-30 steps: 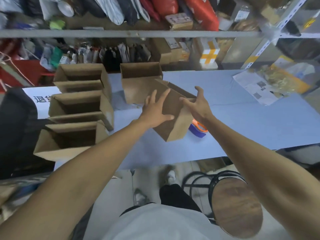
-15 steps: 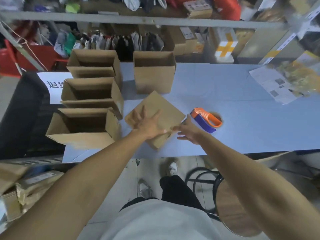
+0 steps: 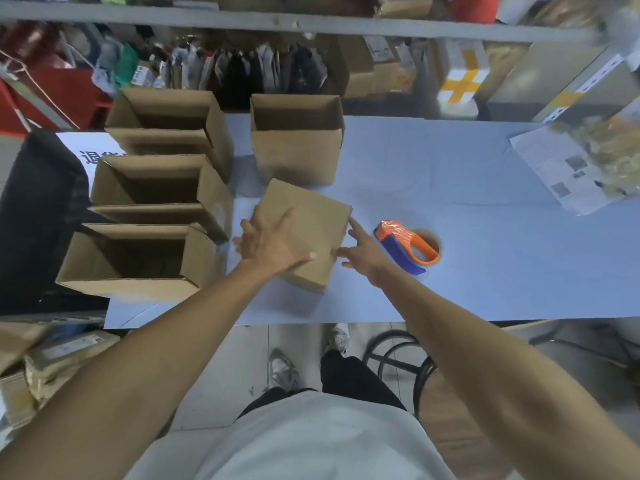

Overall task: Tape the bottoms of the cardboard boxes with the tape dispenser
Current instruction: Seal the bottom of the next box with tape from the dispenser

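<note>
A box lies flipped on the blue desk, its closed bottom flaps facing up, set askew to the desk edge. The left hand rests flat on the near-left part of that face, fingers straight and spread, pressing rather than gripping. The right hand is just right of the box, fingers extended and holding nothing, one fingertip at the box's right corner; whether it touches the cardboard cannot be told. The dispenser, orange and blue, lies on the desk just right of the box, beside the right hand and not yet picked up.

Left of the box stand three open boxes in a column, mouths up; a fourth open box stands just behind the box. Papers lie well to its right, at the far end of the desk. A stool stands below the desk edge, right of the person's legs.

The step in hand appears to be steadying the box before taping. To do it well, the left palm should likely keep the flaps level and meeting, clear of the seam line. The right hand should take the dispenser by its handle, start the tape over one side wall, and draw it along the seam in one firm pull. The seam itself is not discernible here.
</note>
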The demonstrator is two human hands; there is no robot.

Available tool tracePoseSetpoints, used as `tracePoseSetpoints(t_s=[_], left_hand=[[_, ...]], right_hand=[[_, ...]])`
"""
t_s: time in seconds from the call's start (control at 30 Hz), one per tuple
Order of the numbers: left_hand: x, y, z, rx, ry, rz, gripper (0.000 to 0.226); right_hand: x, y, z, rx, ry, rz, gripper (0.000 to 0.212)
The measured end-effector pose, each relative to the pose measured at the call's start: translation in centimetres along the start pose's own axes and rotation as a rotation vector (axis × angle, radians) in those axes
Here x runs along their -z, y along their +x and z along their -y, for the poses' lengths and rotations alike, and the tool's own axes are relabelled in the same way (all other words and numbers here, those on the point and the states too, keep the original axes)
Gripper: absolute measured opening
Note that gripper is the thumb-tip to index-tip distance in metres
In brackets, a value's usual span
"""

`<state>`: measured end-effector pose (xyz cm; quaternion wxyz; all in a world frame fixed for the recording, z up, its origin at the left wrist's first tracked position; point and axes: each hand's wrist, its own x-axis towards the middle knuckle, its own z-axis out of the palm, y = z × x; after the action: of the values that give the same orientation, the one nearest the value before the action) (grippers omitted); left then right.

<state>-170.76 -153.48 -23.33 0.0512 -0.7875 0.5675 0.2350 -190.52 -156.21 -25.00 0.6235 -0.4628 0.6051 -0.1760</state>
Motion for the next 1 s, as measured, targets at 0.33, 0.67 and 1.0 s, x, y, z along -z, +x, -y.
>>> tracePoseSetpoints(t_s=[0.33, 0.67, 1.0], left_hand=[[-0.3, 0.6, -3.6, -0.042, 0.006, -0.068, 0.087], [0.8, 4.6, -6.0, -0.357, 0.011, 0.079, 0.081], [0.1, 6.0, -5.4, -0.304, -0.289, 0.058, 0.016]], right_hand=[[4.3, 2.8, 1.1, 0.139, -0.068, 0.056, 0.044], [6.4, 6.3, 3.2, 0.191, -0.392, 0.331, 0.050], [6.8, 8.1, 4.8, 0.376, -0.702, 0.246, 0.022]])
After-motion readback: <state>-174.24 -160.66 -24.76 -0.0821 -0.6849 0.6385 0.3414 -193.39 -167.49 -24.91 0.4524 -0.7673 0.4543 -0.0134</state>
